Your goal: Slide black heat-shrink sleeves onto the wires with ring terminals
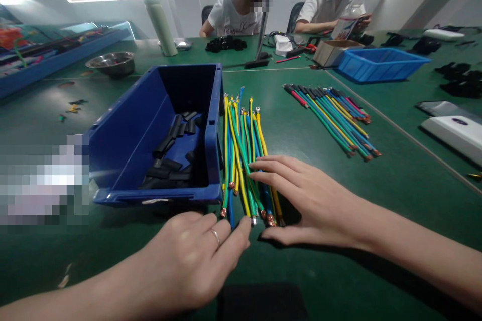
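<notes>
A loose bundle of yellow, green and blue cables (243,143) lies on the green table, some with bare copper ends toward me. My left hand (199,256), with a ring on one finger, is curled at the near ends of the cables; its fingertips are partly hidden, and what they hold cannot be made out. Over the bundle's right side my right hand (301,195) is spread, fingertips touching the cables and thumb apart near the copper ends. Left of the bundle stands a blue bin (158,195) with short black tubes (169,170) inside.
More cables with black or red sleeves (331,115) lie at the right. Farther back are a light blue tray (380,67), a cardboard box (333,52), a metal bowl (113,64) and a pale bottle (161,27). Two people sit across the table (399,160).
</notes>
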Demonstrator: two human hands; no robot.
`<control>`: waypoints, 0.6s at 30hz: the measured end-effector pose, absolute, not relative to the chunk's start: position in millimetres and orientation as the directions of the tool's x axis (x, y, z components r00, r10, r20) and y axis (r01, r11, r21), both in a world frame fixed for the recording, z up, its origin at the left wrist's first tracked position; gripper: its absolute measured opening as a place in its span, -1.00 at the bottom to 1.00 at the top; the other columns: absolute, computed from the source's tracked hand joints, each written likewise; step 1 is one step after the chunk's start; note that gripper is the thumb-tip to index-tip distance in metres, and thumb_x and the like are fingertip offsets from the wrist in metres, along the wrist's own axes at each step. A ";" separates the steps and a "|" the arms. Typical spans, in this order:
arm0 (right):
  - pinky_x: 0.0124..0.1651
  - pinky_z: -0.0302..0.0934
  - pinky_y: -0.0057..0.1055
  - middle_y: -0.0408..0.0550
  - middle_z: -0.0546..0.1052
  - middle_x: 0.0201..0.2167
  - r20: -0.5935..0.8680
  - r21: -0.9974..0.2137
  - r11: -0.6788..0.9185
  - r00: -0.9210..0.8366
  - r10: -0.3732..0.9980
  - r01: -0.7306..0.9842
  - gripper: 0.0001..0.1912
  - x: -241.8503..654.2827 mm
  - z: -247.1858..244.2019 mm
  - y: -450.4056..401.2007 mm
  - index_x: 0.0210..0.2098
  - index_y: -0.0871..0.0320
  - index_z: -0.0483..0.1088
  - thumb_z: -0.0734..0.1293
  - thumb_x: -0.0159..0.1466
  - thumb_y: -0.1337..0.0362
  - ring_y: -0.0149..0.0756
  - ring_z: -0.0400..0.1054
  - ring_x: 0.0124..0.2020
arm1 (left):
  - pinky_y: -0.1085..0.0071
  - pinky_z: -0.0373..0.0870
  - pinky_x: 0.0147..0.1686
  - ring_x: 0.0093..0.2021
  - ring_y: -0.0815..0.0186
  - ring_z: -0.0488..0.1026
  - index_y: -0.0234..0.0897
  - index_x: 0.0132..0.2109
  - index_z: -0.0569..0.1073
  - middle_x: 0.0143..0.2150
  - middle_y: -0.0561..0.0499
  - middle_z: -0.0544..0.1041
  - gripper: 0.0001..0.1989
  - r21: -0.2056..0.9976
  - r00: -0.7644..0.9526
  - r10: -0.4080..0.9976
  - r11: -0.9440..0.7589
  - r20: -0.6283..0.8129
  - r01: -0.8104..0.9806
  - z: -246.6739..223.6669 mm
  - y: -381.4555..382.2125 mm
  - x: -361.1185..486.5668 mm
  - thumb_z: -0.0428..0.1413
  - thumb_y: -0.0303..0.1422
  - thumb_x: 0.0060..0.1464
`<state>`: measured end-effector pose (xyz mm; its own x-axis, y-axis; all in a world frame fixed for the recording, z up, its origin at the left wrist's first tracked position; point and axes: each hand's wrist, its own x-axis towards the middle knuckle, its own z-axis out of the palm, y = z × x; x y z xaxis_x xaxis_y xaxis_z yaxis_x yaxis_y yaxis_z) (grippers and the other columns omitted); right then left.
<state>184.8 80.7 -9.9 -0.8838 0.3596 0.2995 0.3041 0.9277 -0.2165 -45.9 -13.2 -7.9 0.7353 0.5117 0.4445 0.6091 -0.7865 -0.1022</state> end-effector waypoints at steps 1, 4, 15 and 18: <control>0.16 0.30 -0.08 0.26 0.47 0.11 0.318 -0.213 0.932 -0.881 0.349 0.293 -0.36 184.7 -10.0 80.1 0.05 0.29 0.37 0.31 0.24 -0.14 0.00 0.32 0.18 | 0.35 0.40 -0.68 -0.57 0.27 0.50 -0.55 -0.02 0.43 -0.49 0.00 0.54 -0.79 -0.099 0.735 0.513 -0.787 0.443 0.609 -8.0 -13.1 -45.8 -0.01 -0.51 0.29; 0.04 0.38 -0.17 0.23 0.54 -0.02 0.387 -0.193 0.947 -0.867 0.314 0.257 -0.56 183.8 -11.0 77.6 -0.15 0.26 0.44 0.33 0.27 -0.03 -0.04 0.41 0.06 | 0.35 0.40 -0.68 -0.56 0.27 0.51 -0.55 -0.01 0.43 -0.49 0.01 0.54 -0.79 -0.092 0.738 0.517 -0.789 0.435 0.607 -8.2 -13.4 -45.4 -0.02 -0.51 0.30; -0.29 0.22 -0.31 -0.03 0.55 -0.38 0.534 -0.053 0.992 -0.836 0.123 0.113 -0.80 183.1 -5.7 72.9 -0.40 0.22 0.45 0.37 0.31 0.23 -0.32 0.30 -0.39 | 0.34 0.35 -0.70 -0.59 0.29 0.46 -0.53 -0.02 0.43 -0.52 0.04 0.50 -0.79 -0.104 0.738 0.519 -0.784 0.432 0.612 -8.9 -12.8 -44.7 -0.03 -0.51 0.30; -0.35 0.15 -0.34 -0.04 0.55 -0.38 0.538 -0.096 0.993 -0.835 0.115 0.075 -0.81 183.4 -1.8 71.2 -0.41 0.23 0.44 0.35 0.33 0.30 -0.35 0.28 -0.41 | 0.35 0.34 -0.70 -0.59 0.30 0.46 -0.53 -0.01 0.42 -0.52 0.04 0.50 -0.79 -0.103 0.735 0.516 -0.784 0.439 0.612 -8.6 -13.0 -44.1 -0.03 -0.52 0.30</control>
<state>183.4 71.2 -1.8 -0.8348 0.1150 0.5384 0.0747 0.9926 -0.0962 -44.1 -13.0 -8.6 0.7355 0.5163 0.4388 0.6120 -0.7841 -0.1032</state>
